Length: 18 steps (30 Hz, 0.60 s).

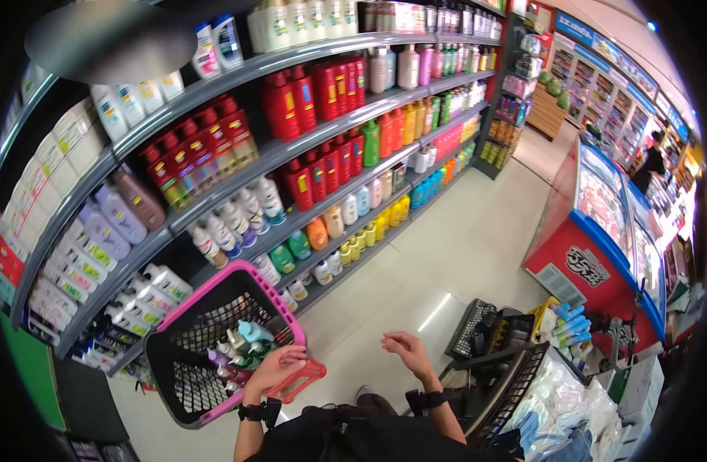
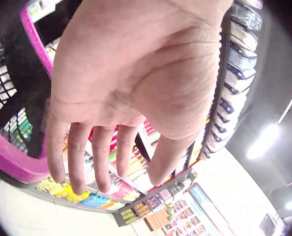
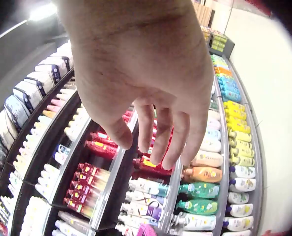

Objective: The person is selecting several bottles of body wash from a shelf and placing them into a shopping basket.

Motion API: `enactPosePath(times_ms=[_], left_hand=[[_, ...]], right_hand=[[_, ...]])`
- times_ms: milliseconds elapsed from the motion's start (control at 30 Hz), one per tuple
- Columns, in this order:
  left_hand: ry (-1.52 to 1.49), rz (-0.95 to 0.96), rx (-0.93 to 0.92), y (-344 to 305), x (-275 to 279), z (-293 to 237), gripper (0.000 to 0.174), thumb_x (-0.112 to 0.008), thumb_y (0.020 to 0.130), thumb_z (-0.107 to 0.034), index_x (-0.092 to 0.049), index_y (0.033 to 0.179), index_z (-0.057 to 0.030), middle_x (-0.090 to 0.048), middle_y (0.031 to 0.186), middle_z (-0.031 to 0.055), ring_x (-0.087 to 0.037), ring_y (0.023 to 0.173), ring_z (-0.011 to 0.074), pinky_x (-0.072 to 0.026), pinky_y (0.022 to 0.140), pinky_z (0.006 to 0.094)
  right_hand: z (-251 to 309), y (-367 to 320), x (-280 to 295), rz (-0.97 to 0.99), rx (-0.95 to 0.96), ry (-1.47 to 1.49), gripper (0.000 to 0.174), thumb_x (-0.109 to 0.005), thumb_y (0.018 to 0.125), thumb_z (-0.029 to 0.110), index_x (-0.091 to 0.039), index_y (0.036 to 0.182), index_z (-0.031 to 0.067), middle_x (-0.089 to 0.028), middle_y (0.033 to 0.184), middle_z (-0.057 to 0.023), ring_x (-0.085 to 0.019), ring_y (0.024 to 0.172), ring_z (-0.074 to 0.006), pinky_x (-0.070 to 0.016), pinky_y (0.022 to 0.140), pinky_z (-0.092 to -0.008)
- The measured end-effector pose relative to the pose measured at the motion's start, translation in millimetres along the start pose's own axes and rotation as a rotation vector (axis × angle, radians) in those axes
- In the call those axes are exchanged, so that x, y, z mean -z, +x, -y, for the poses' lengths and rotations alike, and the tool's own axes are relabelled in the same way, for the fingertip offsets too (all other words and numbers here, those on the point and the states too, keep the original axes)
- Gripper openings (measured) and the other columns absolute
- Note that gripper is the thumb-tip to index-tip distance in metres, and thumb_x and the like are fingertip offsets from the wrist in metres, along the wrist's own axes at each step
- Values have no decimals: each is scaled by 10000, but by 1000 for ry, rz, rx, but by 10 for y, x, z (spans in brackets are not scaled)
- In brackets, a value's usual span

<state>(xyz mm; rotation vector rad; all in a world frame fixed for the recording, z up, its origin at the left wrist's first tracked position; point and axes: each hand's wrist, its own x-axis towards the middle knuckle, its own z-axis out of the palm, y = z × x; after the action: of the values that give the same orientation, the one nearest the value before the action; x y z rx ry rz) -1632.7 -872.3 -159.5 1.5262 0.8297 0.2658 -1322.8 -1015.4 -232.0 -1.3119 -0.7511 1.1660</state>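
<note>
My left hand is over the right rim of a black basket with a pink edge, near its red handle; whether it touches the rim I cannot tell. In the left wrist view the fingers of that hand are relaxed and hold nothing. Several bottles lie inside the basket. To the right, my right hand hangs in the air above the floor. The right wrist view shows this hand with loosely bent fingers, nothing between them, the shelf bottles behind.
Shelves of shampoo bottles run along the left and front. Pale floor tiles lie between them and a red freezer. At the lower right stand a cart with plastic-wrapped goods and a dark crate.
</note>
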Motion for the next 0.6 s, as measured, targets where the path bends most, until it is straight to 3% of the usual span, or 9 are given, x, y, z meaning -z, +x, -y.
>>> enactPosePath(times_ms=[200, 267, 300, 400, 467, 600], left_hand=[[38, 228, -20, 1376, -469, -354, 415, -654, 876, -156, -515, 1246, -28, -616, 1096, 71, -595, 979, 130, -468, 889, 283], [76, 211, -50, 1684, -623, -455, 342, -649, 883, -172, -569, 1181, -24, -638, 1036, 56, -598, 932, 114, -475, 845, 270], [174, 244, -33, 1865, -637, -437, 252, -624, 903, -193, -624, 1079, -12, -671, 967, 45, -617, 882, 99, -481, 788, 246], [141, 297, -32, 2370, -772, -472, 229, -623, 906, -214, -654, 996, -6, -681, 923, 37, -619, 845, 89, -476, 762, 239], [150, 306, -35, 2549, -811, -501, 232, -616, 910, -219, -648, 988, -3, -682, 933, 42, -619, 841, 89, -477, 763, 239], [152, 379, -65, 3543, -924, -572, 225, -607, 914, -215, -650, 965, -1, -682, 903, 50, -623, 833, 92, -482, 752, 241]], right_hand=[[33, 13, 874, -265, 7, 121, 274, -596, 904, 128, -592, 1116, -45, -667, 988, -126, -639, 909, -178, -509, 812, -287], [71, 63, 1063, -300, 4, 116, 276, -596, 904, 132, -592, 1116, -45, -667, 989, -128, -639, 910, -178, -510, 814, -288], [75, 112, 1116, -314, -1, 109, 278, -596, 905, 136, -592, 1115, -45, -666, 990, -130, -639, 911, -179, -511, 815, -289], [65, 302, 1383, -347, 22, 101, 264, -569, 925, 126, -579, 1114, -59, -659, 995, -135, -642, 911, -188, -520, 828, -297], [62, 355, 1466, -374, 9, 84, 265, -564, 930, 138, -584, 1104, -60, -660, 992, -133, -644, 908, -188, -520, 827, -296], [261, 933, 1955, -464, -19, 30, 282, -537, 950, 187, -607, 1052, -66, -665, 979, -120, -647, 899, -182, -518, 821, -293]])
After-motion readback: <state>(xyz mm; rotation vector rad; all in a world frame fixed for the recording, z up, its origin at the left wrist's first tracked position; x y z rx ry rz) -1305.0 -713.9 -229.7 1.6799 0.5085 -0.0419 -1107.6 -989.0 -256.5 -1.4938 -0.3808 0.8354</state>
